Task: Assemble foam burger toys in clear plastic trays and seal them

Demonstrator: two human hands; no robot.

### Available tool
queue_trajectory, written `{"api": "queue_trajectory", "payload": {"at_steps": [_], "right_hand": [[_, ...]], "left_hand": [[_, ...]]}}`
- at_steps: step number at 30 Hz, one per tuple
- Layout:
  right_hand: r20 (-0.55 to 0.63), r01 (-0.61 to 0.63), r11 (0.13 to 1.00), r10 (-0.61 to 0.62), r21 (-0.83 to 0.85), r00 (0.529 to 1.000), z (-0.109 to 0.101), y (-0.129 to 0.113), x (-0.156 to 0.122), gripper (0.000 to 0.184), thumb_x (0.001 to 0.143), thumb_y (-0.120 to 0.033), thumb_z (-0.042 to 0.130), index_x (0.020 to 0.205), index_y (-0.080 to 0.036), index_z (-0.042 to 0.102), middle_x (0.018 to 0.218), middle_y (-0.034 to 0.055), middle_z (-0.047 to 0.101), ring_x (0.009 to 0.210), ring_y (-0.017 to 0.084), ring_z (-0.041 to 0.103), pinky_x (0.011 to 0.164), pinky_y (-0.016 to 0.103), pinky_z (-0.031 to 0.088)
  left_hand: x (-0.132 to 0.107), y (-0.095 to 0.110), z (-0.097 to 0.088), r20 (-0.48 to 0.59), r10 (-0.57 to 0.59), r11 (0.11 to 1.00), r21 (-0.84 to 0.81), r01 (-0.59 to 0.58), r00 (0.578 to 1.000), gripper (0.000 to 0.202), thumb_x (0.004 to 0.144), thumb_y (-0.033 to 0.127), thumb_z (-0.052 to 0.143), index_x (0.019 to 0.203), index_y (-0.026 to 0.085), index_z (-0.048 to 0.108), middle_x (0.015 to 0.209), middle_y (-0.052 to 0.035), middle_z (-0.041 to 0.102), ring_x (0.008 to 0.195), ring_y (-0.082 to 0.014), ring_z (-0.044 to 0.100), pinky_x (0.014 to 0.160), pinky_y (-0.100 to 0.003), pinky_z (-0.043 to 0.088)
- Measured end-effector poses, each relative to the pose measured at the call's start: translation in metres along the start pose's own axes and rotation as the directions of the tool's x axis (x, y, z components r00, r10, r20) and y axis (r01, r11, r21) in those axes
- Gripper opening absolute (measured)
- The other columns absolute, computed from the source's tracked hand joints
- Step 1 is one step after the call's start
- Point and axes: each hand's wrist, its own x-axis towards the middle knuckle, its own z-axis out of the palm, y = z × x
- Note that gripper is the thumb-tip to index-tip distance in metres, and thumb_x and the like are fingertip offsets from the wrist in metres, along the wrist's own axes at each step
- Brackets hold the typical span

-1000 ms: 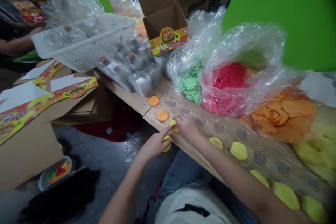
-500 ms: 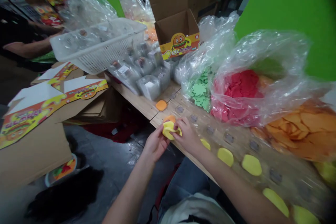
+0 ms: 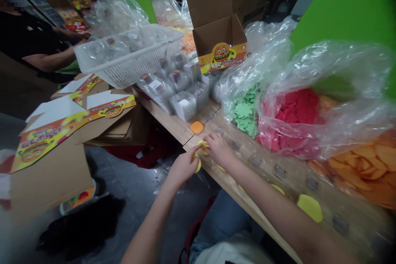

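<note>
As both hands meet just over the near edge of a wooden table [image 3: 179,126], the right hand [image 3: 218,150] touches a thin yellow piece [image 3: 203,147], just nearer the person than an orange piece [image 3: 197,127] lying on the tabletop. Soft-looking pieces like these probably handle best with a light touch: one layer at a time, edges kept even, fingertips spread enough that nothing folds. The left hand [image 3: 184,167] appears to pinch a second yellow piece [image 3: 197,164] under its fingers, index finger stretched out to the first. The right hand is palm down, fingers bent and close together; whether they grip or only press cannot be told. Both forearms slant inward from the lower part of the view.
</note>
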Motion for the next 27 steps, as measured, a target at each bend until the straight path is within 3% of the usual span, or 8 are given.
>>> {"api": "queue_trajectory", "payload": {"at_steps": [3, 6, 9, 11, 14, 17, 21, 27], "right_hand": [[-0.063, 0.005, 0.992, -0.013, -0.129, 0.998, -0.004, 0.004, -0.009, 0.019, 0.079, -0.025, 0.056, 0.096, -0.018, 0.059, 0.110, 0.0122, 0.053, 0.104, 0.025, 0.042, 0.087, 0.038, 0.036], [-0.111, 0.032, 0.993, -0.045, -0.113, 0.993, -0.006, 0.004, -0.018, 0.022, 0.081, -0.032, 0.054, 0.098, -0.019, 0.061, 0.124, 0.0120, 0.046, 0.116, 0.029, 0.034, 0.092, 0.045, 0.031], [-0.152, -0.004, 0.981, 0.035, 0.196, 0.988, -0.004, -0.003, -0.013, 0.028, 0.087, -0.034, 0.044, 0.105, -0.019, 0.058, 0.117, 0.0103, 0.053, 0.110, 0.022, 0.045, 0.090, 0.039, 0.036], [-0.052, -0.053, 0.889, 0.086, 0.454, 0.995, 0.000, -0.010, 0.002, 0.030, 0.089, -0.035, 0.039, 0.106, -0.016, 0.055, 0.102, 0.0076, 0.061, 0.091, 0.016, 0.056, 0.078, 0.030, 0.044], [0.075, -0.145, 0.868, 0.124, 0.475, 0.989, 0.006, -0.012, 0.038, 0.028, 0.089, -0.035, 0.039, 0.100, -0.014, 0.054, 0.086, 0.0027, 0.065, 0.072, 0.011, 0.060, 0.062, 0.021, 0.046], [0.013, -0.176, 0.945, 0.179, 0.276, 0.984, 0.011, -0.004, 0.073, 0.024, 0.086, -0.030, 0.044, 0.104, -0.016, 0.051, 0.086, 0.0023, 0.064, 0.073, 0.012, 0.059, 0.062, 0.022, 0.044], [-0.025, -0.142, 0.984, 0.146, 0.111, 0.989, 0.016, 0.007, 0.091, 0.021, 0.078, -0.018, 0.053, 0.099, -0.014, 0.055, 0.084, 0.0080, 0.062, 0.079, 0.019, 0.057, 0.069, 0.029, 0.043], [-0.053, -0.041, 0.998, 0.038, -0.045, 0.998, 0.010, 0.002, 0.080, 0.013, 0.080, -0.019, 0.050, 0.087, -0.014, 0.059, 0.098, 0.0132, 0.055, 0.096, 0.023, 0.048, 0.079, 0.033, 0.041]], "left_hand": [[0.007, 0.004, -0.004, 0.047, -0.025, 0.994, 0.109, 0.020, 0.999, 0.044, 0.078, 0.026, 0.045, 0.121, 0.023, 0.052, 0.095, -0.0083, 0.065, 0.087, -0.0233, 0.060, 0.079, -0.033, 0.042], [0.009, 0.003, -0.015, 0.015, -0.043, 0.979, -0.199, 0.045, 0.999, 0.041, 0.078, 0.028, 0.047, 0.119, 0.021, 0.052, 0.110, -0.0092, 0.060, 0.095, -0.0212, 0.057, 0.083, -0.033, 0.043], [0.012, 0.003, -0.025, 0.023, -0.132, 0.752, -0.649, 0.115, 0.991, 0.046, 0.078, 0.036, 0.051, 0.120, 0.019, 0.049, 0.112, -0.0097, 0.057, 0.091, -0.0183, 0.058, 0.077, -0.032, 0.048], [0.021, 0.004, -0.026, -0.014, -0.163, 0.671, -0.735, 0.100, 0.986, 0.046, 0.076, 0.041, 0.055, 0.114, 0.016, 0.051, 0.105, -0.0093, 0.060, 0.086, -0.0163, 0.060, 0.073, -0.030, 0.050], [0.044, 0.001, -0.025, -0.205, -0.174, 0.830, -0.557, 0.032, 0.963, 0.043, 0.077, 0.045, 0.052, 0.106, 0.013, 0.054, 0.093, -0.0086, 0.063, 0.074, -0.0144, 0.062, 0.059, -0.023, 0.050], [0.068, -0.006, -0.026, -0.349, -0.139, 0.932, -0.362, 0.003, 0.927, 0.038, 0.080, 0.041, 0.048, 0.106, 0.014, 0.053, 0.091, -0.0086, 0.063, 0.064, -0.0142, 0.062, 0.051, -0.024, 0.048], [0.078, -0.014, -0.031, -0.468, -0.012, 0.990, -0.128, -0.054, 0.884, 0.029, 0.081, 0.029, 0.047, 0.103, 0.014, 0.058, 0.103, -0.0117, 0.060, 0.087, -0.0203, 0.059, 0.081, -0.037, 0.046], [0.070, -0.017, -0.025, -0.242, 0.363, 0.885, 0.392, -0.252, 0.900, 0.037, 0.082, 0.031, 0.049, 0.117, 0.020, 0.053, 0.125, -0.0062, 0.052, 0.119, -0.0242, 0.041, 0.101, -0.041, 0.029]]}}
